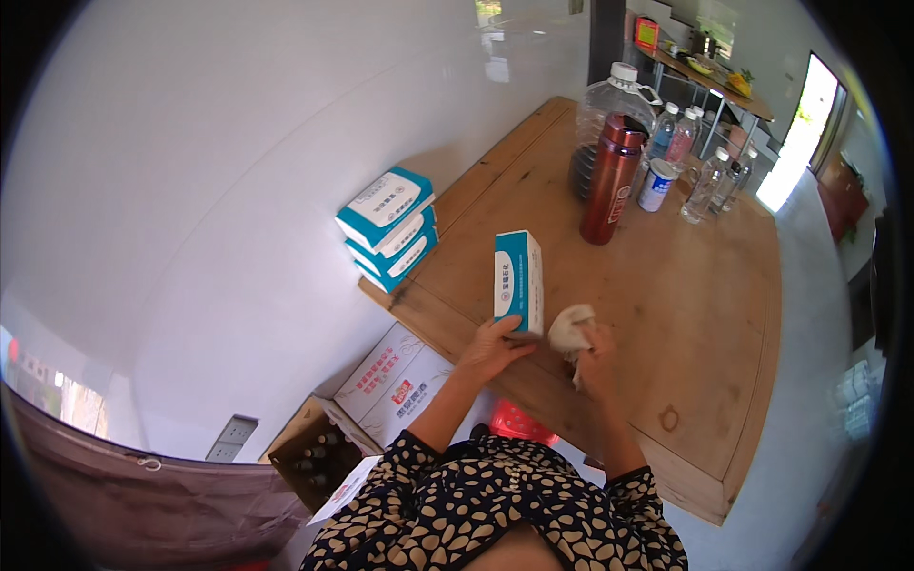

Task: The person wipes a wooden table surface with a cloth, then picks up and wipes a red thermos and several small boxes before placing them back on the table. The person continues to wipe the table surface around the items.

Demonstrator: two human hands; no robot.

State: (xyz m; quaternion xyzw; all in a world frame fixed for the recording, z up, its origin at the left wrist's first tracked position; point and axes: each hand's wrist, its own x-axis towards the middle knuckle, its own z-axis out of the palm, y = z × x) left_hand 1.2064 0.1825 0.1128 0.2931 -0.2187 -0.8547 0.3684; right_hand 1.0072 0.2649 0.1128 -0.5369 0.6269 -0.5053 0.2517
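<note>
At the table (676, 324), left fingers (505, 326) grip a teal box (517, 276) while right fingers (595, 337) clutch a partly hidden pale cloth (568, 330).

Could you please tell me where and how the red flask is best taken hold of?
Probably around mid-body, from the near side: the red flask stands upright with a slim, round body, and nothing hides its near face, while the jug stands close behind it and the can to its right.
</note>
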